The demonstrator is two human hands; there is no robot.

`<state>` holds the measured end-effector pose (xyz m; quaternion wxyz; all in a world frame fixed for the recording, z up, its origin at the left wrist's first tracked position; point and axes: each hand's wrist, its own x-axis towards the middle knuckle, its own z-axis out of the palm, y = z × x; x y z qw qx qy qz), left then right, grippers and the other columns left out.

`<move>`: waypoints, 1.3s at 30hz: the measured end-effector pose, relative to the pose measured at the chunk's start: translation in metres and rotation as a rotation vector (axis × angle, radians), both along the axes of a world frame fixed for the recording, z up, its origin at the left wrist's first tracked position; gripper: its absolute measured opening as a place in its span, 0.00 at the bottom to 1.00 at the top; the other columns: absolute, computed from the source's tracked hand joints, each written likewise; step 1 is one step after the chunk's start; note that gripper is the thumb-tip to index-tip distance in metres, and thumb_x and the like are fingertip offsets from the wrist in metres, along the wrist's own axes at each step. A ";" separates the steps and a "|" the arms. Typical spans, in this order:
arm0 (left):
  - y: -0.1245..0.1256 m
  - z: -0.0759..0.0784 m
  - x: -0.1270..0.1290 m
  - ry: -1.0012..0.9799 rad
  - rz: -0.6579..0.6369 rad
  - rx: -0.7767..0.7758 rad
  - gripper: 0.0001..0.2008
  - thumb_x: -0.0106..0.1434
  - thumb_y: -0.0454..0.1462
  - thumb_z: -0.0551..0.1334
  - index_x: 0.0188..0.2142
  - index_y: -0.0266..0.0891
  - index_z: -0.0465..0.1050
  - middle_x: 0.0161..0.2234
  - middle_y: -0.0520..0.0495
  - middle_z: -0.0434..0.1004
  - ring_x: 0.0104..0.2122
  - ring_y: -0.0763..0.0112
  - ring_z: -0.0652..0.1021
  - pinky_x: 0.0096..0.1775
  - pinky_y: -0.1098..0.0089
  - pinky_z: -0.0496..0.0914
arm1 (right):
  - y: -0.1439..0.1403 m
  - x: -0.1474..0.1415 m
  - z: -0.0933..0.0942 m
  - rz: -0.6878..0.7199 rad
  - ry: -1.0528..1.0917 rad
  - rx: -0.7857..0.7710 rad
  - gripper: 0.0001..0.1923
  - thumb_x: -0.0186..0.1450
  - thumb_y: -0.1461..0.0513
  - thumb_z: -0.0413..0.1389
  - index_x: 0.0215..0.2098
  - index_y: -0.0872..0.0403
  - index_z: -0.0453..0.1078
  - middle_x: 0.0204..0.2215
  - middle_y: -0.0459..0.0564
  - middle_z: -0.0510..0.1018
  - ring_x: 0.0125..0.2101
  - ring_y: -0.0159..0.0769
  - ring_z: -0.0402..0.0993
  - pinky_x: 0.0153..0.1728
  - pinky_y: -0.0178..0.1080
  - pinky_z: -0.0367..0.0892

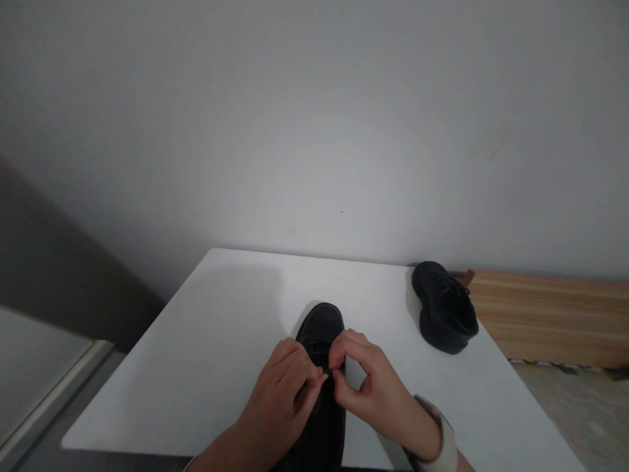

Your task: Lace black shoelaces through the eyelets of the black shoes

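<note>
White table (pixel 206 367) against a plain pale wall (pixel 314 118), wooden board (pixel 550 314) off to the right at the table's far side. Black shoe (pixel 322 328) lies mid-table near the front edge, toe pointing away from the person, heel end running under both hands. Left hand (pixel 282 400) sits over the shoe's left side, fingers curled, tips pinched at the lace area. Right hand (pixel 371 387) is on the shoe's right side, thumb and forefinger pinched together, meeting the left fingertips right over the shoe's tongue. Laces themselves too dark to make out, so can't tell exactly what each pinch holds. Second black shoe (pixel 445 308) rests near the table's right edge, well apart from both hands, untouched. Pale band on the right wrist (pixel 442 439).
</note>
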<state>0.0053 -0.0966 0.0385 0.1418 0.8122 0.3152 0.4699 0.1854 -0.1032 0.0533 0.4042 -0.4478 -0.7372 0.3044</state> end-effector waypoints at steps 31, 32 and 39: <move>-0.024 -0.050 -0.048 -0.190 -0.065 -1.138 0.27 0.61 0.45 0.65 0.58 0.44 0.65 0.57 0.38 0.73 0.48 0.55 0.79 0.48 0.57 0.76 | -0.065 0.017 -0.060 0.010 0.158 -0.590 0.38 0.69 0.47 0.53 0.69 0.50 0.43 0.33 0.46 0.68 0.31 0.37 0.67 0.34 0.41 0.65; -0.024 -0.047 -0.044 -0.189 -0.048 -1.135 0.26 0.61 0.44 0.65 0.58 0.43 0.66 0.57 0.38 0.73 0.46 0.55 0.80 0.44 0.59 0.78 | -0.066 0.015 -0.061 -0.020 0.182 -0.588 0.37 0.69 0.47 0.52 0.69 0.50 0.45 0.33 0.46 0.68 0.32 0.37 0.68 0.35 0.41 0.65; -0.006 -0.027 -0.009 -0.229 0.002 -1.098 0.18 0.57 0.38 0.63 0.48 0.38 0.74 0.49 0.38 0.80 0.39 0.59 0.82 0.38 0.65 0.77 | -0.070 0.027 -0.064 -0.158 0.266 -0.477 0.34 0.71 0.47 0.50 0.69 0.51 0.51 0.40 0.51 0.72 0.40 0.40 0.72 0.46 0.45 0.69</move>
